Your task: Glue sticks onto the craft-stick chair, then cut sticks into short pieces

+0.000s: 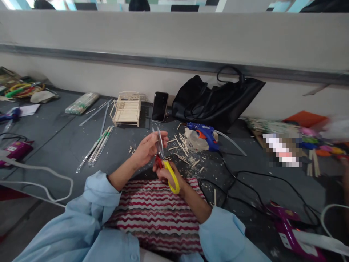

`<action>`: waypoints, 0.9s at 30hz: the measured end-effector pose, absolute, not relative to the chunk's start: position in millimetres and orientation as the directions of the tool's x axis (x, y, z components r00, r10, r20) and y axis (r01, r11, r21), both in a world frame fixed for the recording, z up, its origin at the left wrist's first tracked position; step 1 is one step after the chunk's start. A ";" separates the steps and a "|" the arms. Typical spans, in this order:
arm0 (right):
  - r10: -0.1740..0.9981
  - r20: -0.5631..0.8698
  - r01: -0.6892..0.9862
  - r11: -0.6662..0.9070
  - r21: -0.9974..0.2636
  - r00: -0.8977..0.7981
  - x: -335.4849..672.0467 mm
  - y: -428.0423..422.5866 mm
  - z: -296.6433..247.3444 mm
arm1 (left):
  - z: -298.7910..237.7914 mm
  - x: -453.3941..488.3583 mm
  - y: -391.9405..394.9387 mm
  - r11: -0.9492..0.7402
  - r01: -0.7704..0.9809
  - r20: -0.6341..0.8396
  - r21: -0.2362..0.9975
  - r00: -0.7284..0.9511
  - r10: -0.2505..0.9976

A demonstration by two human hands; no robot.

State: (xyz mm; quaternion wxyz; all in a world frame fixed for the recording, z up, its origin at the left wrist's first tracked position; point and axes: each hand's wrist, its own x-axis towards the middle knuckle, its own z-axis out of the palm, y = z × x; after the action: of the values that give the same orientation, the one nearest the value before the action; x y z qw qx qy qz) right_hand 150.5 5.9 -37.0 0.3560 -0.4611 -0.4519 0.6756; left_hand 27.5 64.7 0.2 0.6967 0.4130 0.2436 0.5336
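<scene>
The scissors (161, 147), with a yellow and red handle, point upward and away from me with their blades slightly apart. My right hand (167, 173) is closed round their handle. My left hand (148, 147) is at the blades, thumb and fingers drawn together. Whatever it pinches is too small or hidden behind the blades to make out. Just beyond my hands, short cut wooden sticks (183, 143) and crumbs lie scattered on the dark table. A small frame built of thin sticks (127, 111) stands farther back on the left.
A blue glue gun (204, 134) rests right of the sticks, its black cord trailing toward a purple power strip (291, 229). At the back are a phone (160, 106) and a black bag (215, 102). Wrapped stick bundles (99, 147) lie left; a striped cloth (160, 214) covers my lap.
</scene>
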 end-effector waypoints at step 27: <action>0.780 -0.476 -0.210 -0.586 -0.782 -0.407 145.4 13.0 -39.8 | -13.8 32.2 77.6 0.333 -0.641 -0.152 0.691 0.321 0.935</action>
State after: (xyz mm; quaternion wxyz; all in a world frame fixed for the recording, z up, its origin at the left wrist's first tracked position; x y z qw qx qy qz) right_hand 145.4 13.0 -39.8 0.3198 -0.4409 -0.3234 0.7738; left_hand 32.2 77.6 -13.8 0.7681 0.2654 0.2764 0.5130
